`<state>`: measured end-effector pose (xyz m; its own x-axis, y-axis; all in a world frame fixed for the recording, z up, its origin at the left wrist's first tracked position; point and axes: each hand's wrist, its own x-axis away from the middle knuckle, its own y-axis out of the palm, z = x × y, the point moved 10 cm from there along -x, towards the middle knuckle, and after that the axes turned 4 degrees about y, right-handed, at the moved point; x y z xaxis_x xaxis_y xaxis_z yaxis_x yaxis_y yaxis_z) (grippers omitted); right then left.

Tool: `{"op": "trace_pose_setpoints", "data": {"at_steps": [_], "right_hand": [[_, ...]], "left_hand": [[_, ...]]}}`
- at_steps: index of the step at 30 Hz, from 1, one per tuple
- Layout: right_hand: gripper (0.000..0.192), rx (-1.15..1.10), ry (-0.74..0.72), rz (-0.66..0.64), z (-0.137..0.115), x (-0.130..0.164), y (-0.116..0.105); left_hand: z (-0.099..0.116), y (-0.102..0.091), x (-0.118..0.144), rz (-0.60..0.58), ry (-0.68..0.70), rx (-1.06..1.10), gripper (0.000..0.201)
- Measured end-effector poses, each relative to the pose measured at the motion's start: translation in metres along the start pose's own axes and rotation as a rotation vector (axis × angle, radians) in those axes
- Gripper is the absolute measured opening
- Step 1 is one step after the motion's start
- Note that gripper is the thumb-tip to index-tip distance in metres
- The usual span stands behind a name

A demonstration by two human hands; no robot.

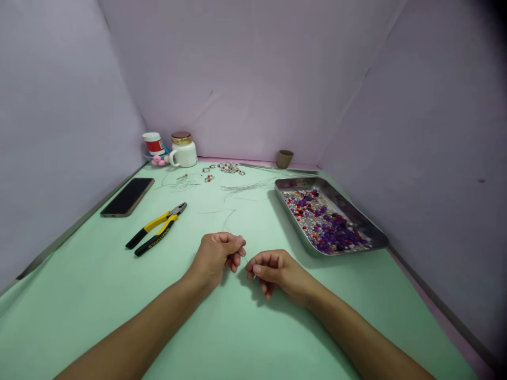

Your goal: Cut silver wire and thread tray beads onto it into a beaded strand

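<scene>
Head view: a person's two bare hands meet low over a pale green bench, walled in by lilac sheets.
Left hand (217,254): fingers curled and pressed together, thumb and forefinger pinching one end of a thin wire (245,258).
Right hand (273,270): fingers folded in, pinching the wire's other end; the two hands sit just beside each other.
Wire: spans the small gap between the fingertips, just above the bench.
Handling: judged very light, springy and easily kinked; slippery in bare fingers, so best held close to the ends, as here.
Tray (368,226): metal, right of the hands, holding purple, red and clear beads (325,221).
Pliers (156,228): yellow and black, lying left of the hands, untouched.
Phone (127,196): dark screen, near the left wall.
Far edge: white jar (183,150), red-labelled tub (154,143), small brown cup (284,158), loose wires (245,187) and finished bead pieces (228,168).
Hard to make out: the wire's full length and whether any bead is on it.
</scene>
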<state>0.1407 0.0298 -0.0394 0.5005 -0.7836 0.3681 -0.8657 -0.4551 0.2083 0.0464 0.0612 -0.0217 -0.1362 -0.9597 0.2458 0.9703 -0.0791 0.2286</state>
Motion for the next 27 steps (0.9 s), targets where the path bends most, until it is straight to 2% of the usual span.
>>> {"op": "trace_pose_setpoints", "data": {"at_steps": [5, 9, 12, 15, 20, 23, 27], "right_hand": [[0.024, -0.033, 0.012, -0.044, 0.003, -0.002, 0.008], [0.022, -0.025, -0.002, -0.012, 0.002, -0.002, 0.006], [0.023, -0.022, -0.053, 0.09, -0.004, -0.001, -0.005], [0.022, -0.045, -0.127, 0.257, -0.012, 0.001, -0.023], [0.023, -0.163, -0.236, 0.42, -0.02, 0.006, -0.044], [0.024, -0.246, -0.26, 0.426, -0.021, 0.007, -0.045], [0.027, -0.305, -0.287, 0.371, -0.021, 0.005, -0.036]], "left_hand": [[-0.001, 0.003, 0.001, -0.01, 0.008, 0.013, 0.017], [0.0, 0.003, 0.001, -0.015, 0.014, 0.029, 0.017], [0.005, -0.001, 0.0, 0.004, 0.03, 0.043, 0.016], [0.006, -0.003, 0.001, 0.021, 0.029, 0.058, 0.014], [-0.011, 0.007, 0.008, 0.015, -0.053, 0.134, 0.01], [-0.021, 0.013, 0.011, 0.021, -0.103, 0.251, 0.015], [-0.025, 0.014, 0.014, 0.052, -0.11, 0.287, 0.015]]}}
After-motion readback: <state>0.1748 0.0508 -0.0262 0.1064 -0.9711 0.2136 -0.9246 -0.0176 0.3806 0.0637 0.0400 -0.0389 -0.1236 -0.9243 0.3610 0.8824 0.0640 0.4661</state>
